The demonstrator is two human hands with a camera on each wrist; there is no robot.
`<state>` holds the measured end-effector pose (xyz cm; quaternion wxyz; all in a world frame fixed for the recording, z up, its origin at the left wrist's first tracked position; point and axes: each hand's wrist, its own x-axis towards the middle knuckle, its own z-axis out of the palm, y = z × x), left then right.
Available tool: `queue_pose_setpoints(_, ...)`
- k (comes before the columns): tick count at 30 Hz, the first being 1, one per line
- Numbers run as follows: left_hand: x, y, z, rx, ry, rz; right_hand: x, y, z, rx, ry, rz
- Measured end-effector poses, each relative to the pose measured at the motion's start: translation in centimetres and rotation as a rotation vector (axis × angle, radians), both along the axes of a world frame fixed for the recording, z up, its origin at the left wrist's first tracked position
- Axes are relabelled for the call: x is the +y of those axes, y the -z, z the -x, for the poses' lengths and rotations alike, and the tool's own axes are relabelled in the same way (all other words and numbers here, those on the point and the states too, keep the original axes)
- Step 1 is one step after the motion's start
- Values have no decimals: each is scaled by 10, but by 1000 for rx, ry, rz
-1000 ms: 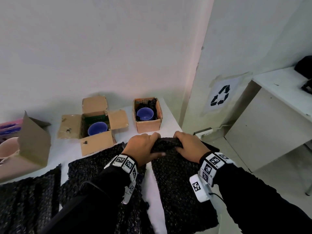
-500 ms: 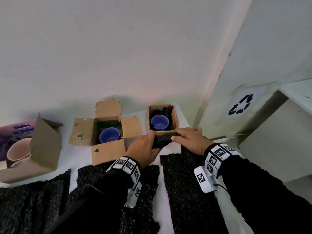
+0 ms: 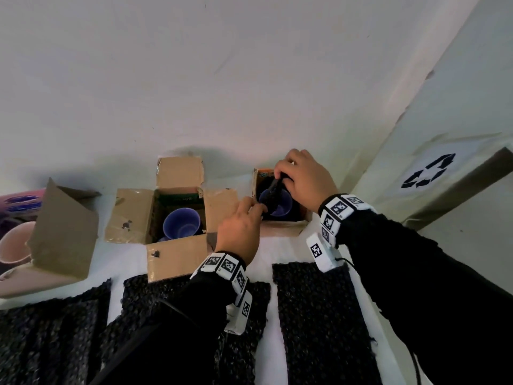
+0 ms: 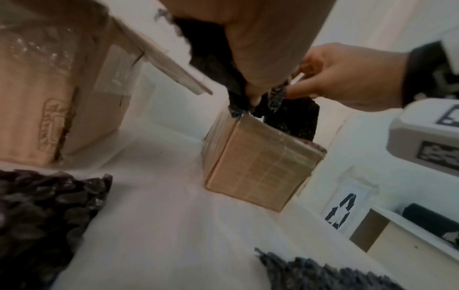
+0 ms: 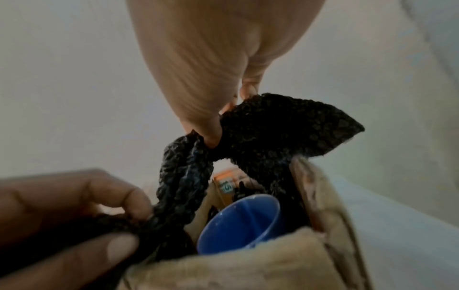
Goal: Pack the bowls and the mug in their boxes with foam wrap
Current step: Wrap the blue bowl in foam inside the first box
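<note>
A small open cardboard box (image 3: 280, 227) (image 4: 258, 166) (image 5: 248, 268) at the back right holds a blue bowl (image 3: 281, 208) (image 5: 238, 223). Over its opening both hands hold a folded strip of black foam wrap (image 3: 273, 191) (image 4: 290, 115) (image 5: 268, 133). My left hand (image 3: 240, 229) pinches the strip's near end at the box's left rim, while my right hand (image 3: 304, 179) (image 4: 347, 78) pinches the far end. A second blue bowl (image 3: 181, 226) sits in the open-flapped box (image 3: 133, 215) in the middle. A pink mug (image 3: 14, 241) lies in the leftmost box (image 3: 63, 232).
Three black foam sheets lie along the near table edge: left (image 3: 47, 337), middle (image 3: 166, 301), right (image 3: 319, 323). A white wall stands right behind the boxes. A recycling sign (image 3: 429, 173) marks a bin past the table's right edge.
Both hands lifted the folded foam strip off the right sheet and carried it forward, over the small right box and onto the bowl. The head view tilted up.
</note>
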<state>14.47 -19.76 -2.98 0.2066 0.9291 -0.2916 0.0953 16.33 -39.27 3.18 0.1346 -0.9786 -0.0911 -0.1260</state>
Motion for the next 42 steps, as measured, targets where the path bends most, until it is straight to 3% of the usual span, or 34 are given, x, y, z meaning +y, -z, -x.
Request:
queue_pose_setpoints(7,1,6,2,-97,-26,-183,23,31,-30,110,-40,-75)
queue_pose_setpoints(13,7,14,-2,-188,-1,-205,21,47,-36,223,-110,-45)
queue_pose_setpoints(19,2,11,-4,-157,31,-235,10,49,-39,384,-127,48)
queue_pose_setpoints(23,1,7,-3,-107,10,-283,10,52,-44,352,-187,170)
queue_pose_setpoints(30,-2,-2,-3,-72,-38,-384,12,56,-40,300,-113,281)
queue_pose_setpoints(33,-2,-3,-7,-65,-59,-359,13,55,-37,230,-71,221)
queue_pose_setpoints(36,0,-4,-12,-45,-32,-363,8,58,-32,99,-147,14)
queue_pose_setpoints(42,-2,-6,-10,-36,-24,-365,5,56,-25,232,-283,19)
